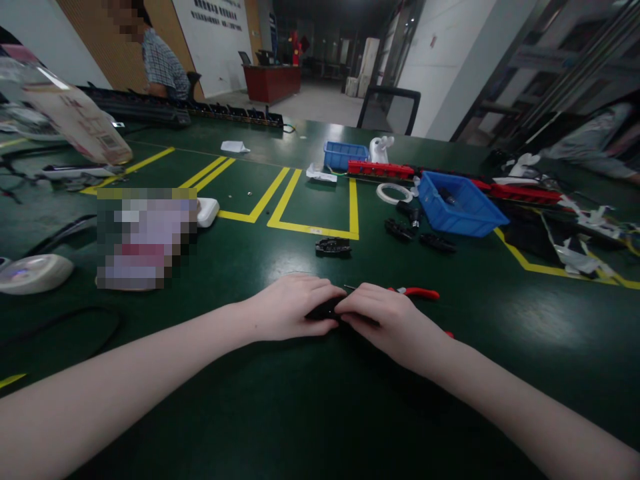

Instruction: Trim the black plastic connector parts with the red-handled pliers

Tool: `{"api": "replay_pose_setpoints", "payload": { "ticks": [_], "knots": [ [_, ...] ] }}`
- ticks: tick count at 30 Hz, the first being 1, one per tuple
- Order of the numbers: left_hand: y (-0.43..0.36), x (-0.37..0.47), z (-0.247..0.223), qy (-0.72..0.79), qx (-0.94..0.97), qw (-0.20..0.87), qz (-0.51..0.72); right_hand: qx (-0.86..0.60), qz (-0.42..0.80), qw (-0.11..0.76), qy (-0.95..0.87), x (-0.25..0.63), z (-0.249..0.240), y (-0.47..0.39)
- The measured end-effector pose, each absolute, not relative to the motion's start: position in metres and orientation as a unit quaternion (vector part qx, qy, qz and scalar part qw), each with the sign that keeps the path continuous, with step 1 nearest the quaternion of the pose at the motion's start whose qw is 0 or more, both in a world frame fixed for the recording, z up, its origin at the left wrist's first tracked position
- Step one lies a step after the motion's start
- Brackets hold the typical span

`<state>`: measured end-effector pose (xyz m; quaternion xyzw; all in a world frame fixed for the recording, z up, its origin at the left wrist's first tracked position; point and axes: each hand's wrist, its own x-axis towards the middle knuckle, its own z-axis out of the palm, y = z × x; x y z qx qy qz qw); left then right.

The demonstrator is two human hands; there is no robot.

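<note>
Together, a small black part (325, 309) is gripped between both hands near the table's (320, 413) front edge.
Left hand (290, 307) and right hand (385, 320) are closed on it; red-handled pliers (417, 292) lie just beside, and a firm, steady press is judged needed.

A single head-worn camera is looking forward and down from above the person's forearms, sitting close to the dark green table surface (320, 413). It is facing across the table toward the far dim corridor (320, 60).
</note>
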<state>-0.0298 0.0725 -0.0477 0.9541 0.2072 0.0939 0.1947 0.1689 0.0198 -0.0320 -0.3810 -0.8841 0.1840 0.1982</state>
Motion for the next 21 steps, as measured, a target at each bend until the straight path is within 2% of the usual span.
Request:
{"api": "replay_pose_setpoints", "payload": {
  "ticks": [4, 10, 14, 21],
  "knots": [
    [0.072, -0.030, -0.047, 0.214, 0.950, 0.206, 0.097, -0.416, 0.215, 0.230, -0.853, 0.172, -0.039, 0.018],
    [0.071, -0.030, -0.046, 0.231, 0.943, 0.218, 0.101, -0.416, 0.154, 0.242, -0.863, 0.187, -0.034, 0.013],
    [0.071, -0.030, -0.046, 0.263, 0.928, 0.242, 0.105, -0.521, 0.034, 0.179, -0.834, 0.211, -0.041, 0.010],
    [0.072, -0.032, -0.046, 0.269, 0.914, 0.281, 0.117, -0.601, -0.040, 0.113, -0.790, 0.224, -0.058, 0.001]
  ]
}}
